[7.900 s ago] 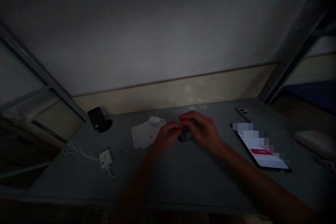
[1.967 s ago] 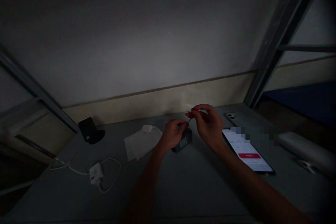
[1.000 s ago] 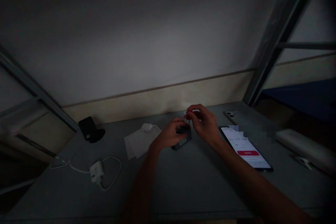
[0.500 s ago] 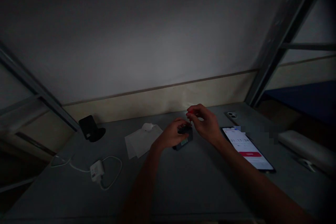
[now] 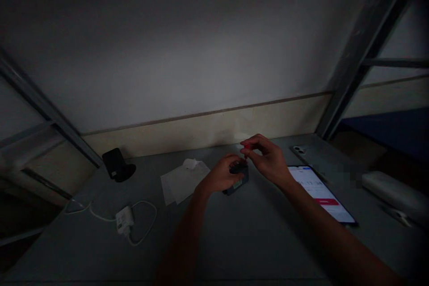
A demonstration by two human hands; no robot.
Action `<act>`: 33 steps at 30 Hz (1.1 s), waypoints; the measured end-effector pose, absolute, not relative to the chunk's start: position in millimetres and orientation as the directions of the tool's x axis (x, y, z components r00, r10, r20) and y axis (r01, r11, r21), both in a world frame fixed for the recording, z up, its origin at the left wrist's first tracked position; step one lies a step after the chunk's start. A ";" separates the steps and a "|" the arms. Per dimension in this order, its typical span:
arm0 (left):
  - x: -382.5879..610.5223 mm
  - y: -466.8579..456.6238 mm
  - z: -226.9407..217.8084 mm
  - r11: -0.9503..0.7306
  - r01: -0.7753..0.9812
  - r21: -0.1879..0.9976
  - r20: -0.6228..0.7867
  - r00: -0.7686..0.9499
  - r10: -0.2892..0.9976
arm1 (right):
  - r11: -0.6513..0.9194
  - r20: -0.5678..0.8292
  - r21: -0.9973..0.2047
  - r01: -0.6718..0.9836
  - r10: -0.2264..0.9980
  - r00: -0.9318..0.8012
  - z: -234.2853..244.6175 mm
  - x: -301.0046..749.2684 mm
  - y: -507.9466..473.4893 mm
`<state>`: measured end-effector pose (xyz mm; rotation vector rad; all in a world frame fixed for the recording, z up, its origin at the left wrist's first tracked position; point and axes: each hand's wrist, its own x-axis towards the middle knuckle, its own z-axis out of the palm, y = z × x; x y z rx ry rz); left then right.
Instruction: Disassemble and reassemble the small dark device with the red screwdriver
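My left hand (image 5: 221,175) is closed around a small dark box-shaped object (image 5: 241,179) with a greenish label on its near side. The box sits at the middle of the grey table, partly covered by my fingers. My right hand (image 5: 264,157) pinches a small red object (image 5: 247,146) between thumb and fingers, just above the box's far end. A thin part seems to run down from the red piece toward the box, but darkness and the fingers hide its exact kind and whether it touches.
White paper sheets (image 5: 182,184) lie left of my hands, a crumpled white piece (image 5: 190,163) on top. Farther left are a black stand (image 5: 114,164) and a white charger (image 5: 124,220) with cable. A lit phone (image 5: 320,194) lies beneath my right forearm; another phone (image 5: 299,150) lies behind.
The whole view has shifted slightly, so everything appears a little farther right and lower. Both hands keep nearly the same pose, with the red object still pinched above the box.
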<state>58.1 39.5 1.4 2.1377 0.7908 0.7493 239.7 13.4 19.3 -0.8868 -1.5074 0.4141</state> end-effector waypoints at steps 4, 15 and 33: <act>58.4 39.5 1.5 -0.556 0.293 0.777 0.268 0.646 0.715 | 0.659 0.713 -0.665 0.353 0.701 0.035 20.4 240.9 12.8; 59.9 35.0 5.1 -0.538 0.280 0.795 0.249 0.658 0.711 | 0.562 0.589 -0.802 0.202 0.801 0.110 18.7 236.8 13.0; 62.0 34.7 4.6 -0.523 0.281 0.805 0.229 0.666 0.710 | 0.557 0.574 -0.818 0.144 0.805 0.151 13.2 237.9 17.1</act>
